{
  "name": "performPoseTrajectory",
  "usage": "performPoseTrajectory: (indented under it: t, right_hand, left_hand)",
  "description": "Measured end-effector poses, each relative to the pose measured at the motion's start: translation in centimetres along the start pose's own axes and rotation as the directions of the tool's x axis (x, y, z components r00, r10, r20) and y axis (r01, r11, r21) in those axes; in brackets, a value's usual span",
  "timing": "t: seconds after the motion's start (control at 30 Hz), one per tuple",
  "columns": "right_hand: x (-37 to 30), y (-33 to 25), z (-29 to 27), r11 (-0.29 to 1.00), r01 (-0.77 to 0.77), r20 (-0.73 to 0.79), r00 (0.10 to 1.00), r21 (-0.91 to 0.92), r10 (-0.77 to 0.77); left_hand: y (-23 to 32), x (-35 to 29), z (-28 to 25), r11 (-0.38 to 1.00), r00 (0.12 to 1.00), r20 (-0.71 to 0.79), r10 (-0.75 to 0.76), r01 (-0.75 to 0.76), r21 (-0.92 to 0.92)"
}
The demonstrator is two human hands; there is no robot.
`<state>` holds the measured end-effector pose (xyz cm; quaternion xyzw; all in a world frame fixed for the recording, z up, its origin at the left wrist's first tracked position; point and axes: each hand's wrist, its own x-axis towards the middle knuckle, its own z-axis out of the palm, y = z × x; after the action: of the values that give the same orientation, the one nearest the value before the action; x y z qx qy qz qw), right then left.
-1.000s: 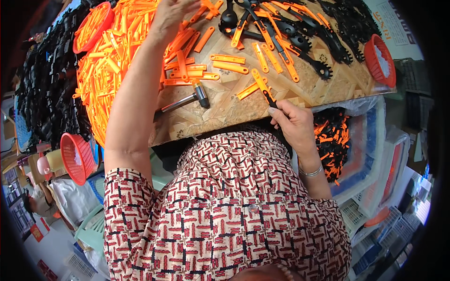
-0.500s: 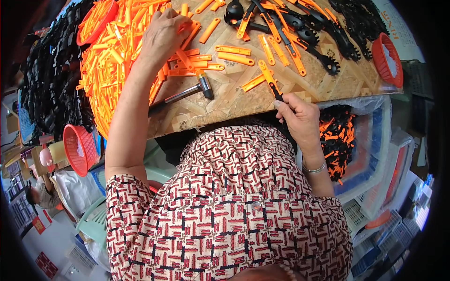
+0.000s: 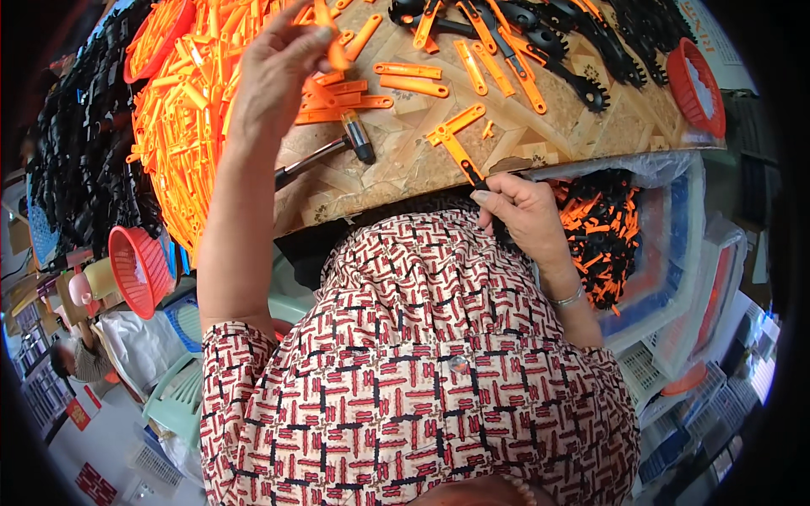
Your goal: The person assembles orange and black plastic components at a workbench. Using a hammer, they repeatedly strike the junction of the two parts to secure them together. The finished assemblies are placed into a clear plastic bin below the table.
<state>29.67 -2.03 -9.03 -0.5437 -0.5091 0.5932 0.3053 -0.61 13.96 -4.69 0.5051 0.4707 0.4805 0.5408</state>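
containing orange handles [image 3: 154,35]: a basket [image 3: 179,42] (red)

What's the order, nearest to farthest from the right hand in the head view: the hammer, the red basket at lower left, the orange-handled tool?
1. Orange-handled tool: in the right hand, pointing up and left.
2. Hammer: on the table, to the hand's left.
3. Red basket: far left, off the table.
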Motion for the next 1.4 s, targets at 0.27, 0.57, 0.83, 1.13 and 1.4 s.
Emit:
performPoseTrajectory:
  t: [0.27, 0.57, 0.83, 1.13, 1.4]
  right_hand:
    - [0.0, 0.0, -0.1, 0.992, -0.076, 0.080, 0.994, 0.096, 0.069]
    - [0.4, 0.7, -0.2, 0.999, -0.038, 0.038, 0.999, 0.012, 0.038]
    - [0.9, 0.4, -0.3, 0.995, -0.053, 0.150, 0.988, 0.083, 0.040]
    - [1.1, -0.4, 0.4, 0.990, -0.111, 0.084, 0.991, 0.082, 0.104]
    - [0.3, 0.0, 1.5, 0.995, -0.032, -0.044, 0.999, -0.097, 0.027]
  left_hand:
    - [-2.4, -5.9, 6.1, 0.920, 0.951, 0.247, -0.183, 0.255, -0.298]
    - [-3.1, -9.9, 9.2, 0.923, 0.920, 0.219, -0.324, 0.358, -0.142]
    - [-3.3, -9.7, 9.4, 0.949, 0.936, 0.204, -0.288, 0.307, -0.068]
    - [-2.6, -10.7, 10.3, 0.968, 0.970, 0.114, -0.214, 0.195, 0.158]
    - [-2.9, -10.9, 8.8, 0.803, 0.944, 0.167, 0.283, -0.329, 0.496]
